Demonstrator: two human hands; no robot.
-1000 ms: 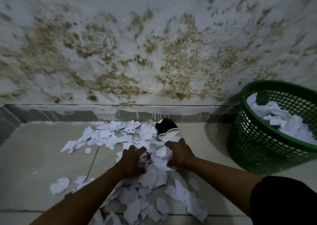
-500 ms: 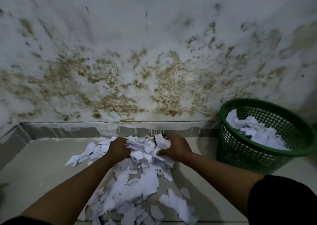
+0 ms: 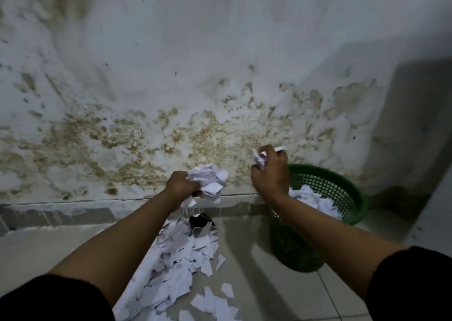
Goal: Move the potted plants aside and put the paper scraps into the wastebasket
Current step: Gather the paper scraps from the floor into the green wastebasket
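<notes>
Two hands are raised off the floor, each gripping scraps. Left hand (image 3: pixel 181 184) has its fingers curled round a big crumpled wad (image 3: pixel 208 179), which bulges out to the right of the fist, in front of the stained wall (image 3: pixel 220 76). Right hand (image 3: pixel 270 174) is closed on a smaller bunch (image 3: pixel 259 158) poking out at its top, and sits at the near-left rim of the one green basket (image 3: pixel 342 188), which already has paper in it. One long pile of scraps (image 3: pixel 178 267) stays on the floor (image 3: pixel 281 296) under the left forearm, with one dark object (image 3: pixel 201 221) at its far end; what it is I cannot tell. Half a second ago both hands were down on the pile; now they are up and to the right, toward the basket.
</notes>
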